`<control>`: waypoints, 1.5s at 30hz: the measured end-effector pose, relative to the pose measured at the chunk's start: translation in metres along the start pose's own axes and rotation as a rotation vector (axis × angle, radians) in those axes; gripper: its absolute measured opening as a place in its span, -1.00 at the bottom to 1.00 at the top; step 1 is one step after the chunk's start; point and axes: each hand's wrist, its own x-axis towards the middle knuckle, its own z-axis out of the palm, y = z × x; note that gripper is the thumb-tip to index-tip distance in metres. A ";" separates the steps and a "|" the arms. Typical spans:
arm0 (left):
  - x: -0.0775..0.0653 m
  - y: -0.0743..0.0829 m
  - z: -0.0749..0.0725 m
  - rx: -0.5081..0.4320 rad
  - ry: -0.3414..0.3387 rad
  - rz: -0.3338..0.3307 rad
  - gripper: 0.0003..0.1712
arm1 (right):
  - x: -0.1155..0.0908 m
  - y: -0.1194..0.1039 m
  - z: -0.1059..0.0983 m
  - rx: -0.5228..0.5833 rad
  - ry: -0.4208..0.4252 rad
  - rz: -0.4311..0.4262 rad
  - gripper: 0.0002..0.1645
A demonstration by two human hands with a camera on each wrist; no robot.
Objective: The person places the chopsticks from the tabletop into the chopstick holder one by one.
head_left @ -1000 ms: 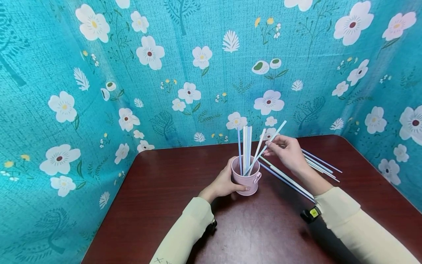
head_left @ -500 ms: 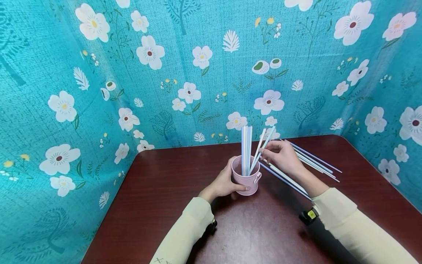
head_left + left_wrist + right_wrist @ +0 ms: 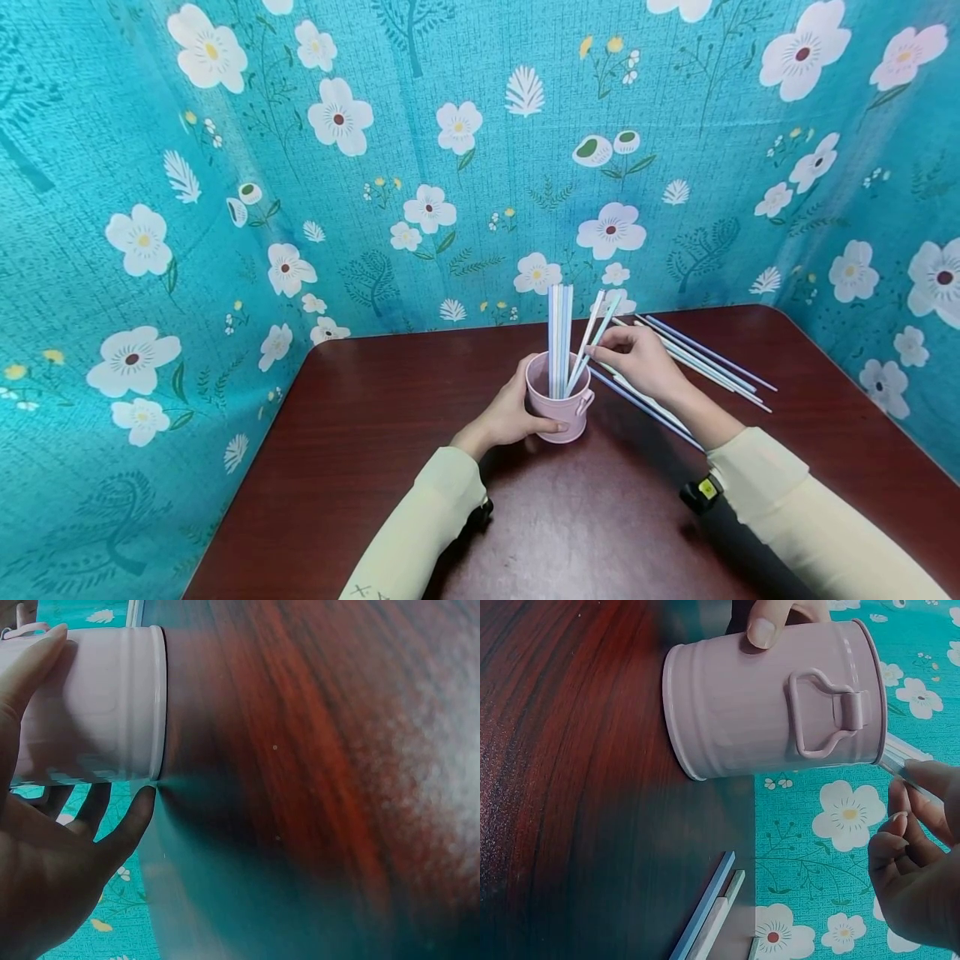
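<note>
A small pink metal bucket (image 3: 555,421) stands on the table, several thin pastel sticks (image 3: 559,333) upright inside it. My left hand (image 3: 510,414) grips it from the left, thumb across its front. In the left wrist view, the fingertips (image 3: 139,806) lie along the bucket's underside edge. At the right rim, my right hand (image 3: 639,360) pinches a light blue stick (image 3: 612,312), whose lower end is inside the bucket and which leans right. A white stick (image 3: 592,317) leans just beside it. In the right wrist view, a wire handle (image 3: 799,712) hangs on the bucket's side.
Loose blue, white and green sticks lie in two groups right of the bucket: one group (image 3: 708,358) behind my right forearm, the other sticks (image 3: 660,417) partly under it. The dark red table (image 3: 360,433) meets a turquoise floral cloth (image 3: 480,167) at the back.
My right hand has moved left and down, bringing the light blue stick more upright inside the bucket. The blue stick at the left now stands close against the bunch. My left hand stays put.
</note>
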 end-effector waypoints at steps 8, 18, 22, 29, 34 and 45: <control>0.000 -0.002 0.000 -0.006 -0.005 0.004 0.20 | 0.003 0.003 0.003 -0.012 -0.014 -0.001 -0.88; 0.001 -0.002 0.000 -0.019 -0.018 -0.016 0.20 | 0.003 0.005 0.008 -0.024 -0.032 0.015 -0.87; 0.001 -0.002 -0.001 -0.014 -0.025 -0.027 0.20 | 0.002 0.003 0.004 -0.028 -0.042 0.028 -0.84; 0.002 -0.006 -0.001 0.007 -0.002 -0.035 0.22 | 0.003 0.006 -0.012 0.000 -0.039 0.039 -0.74; 0.007 -0.029 0.003 0.038 0.013 -0.040 0.26 | 0.003 0.009 -0.027 -0.023 -0.035 0.069 -0.66; 0.000 -0.001 0.000 0.008 -0.006 -0.043 0.21 | 0.004 0.033 -0.046 -0.052 -0.102 0.152 -0.65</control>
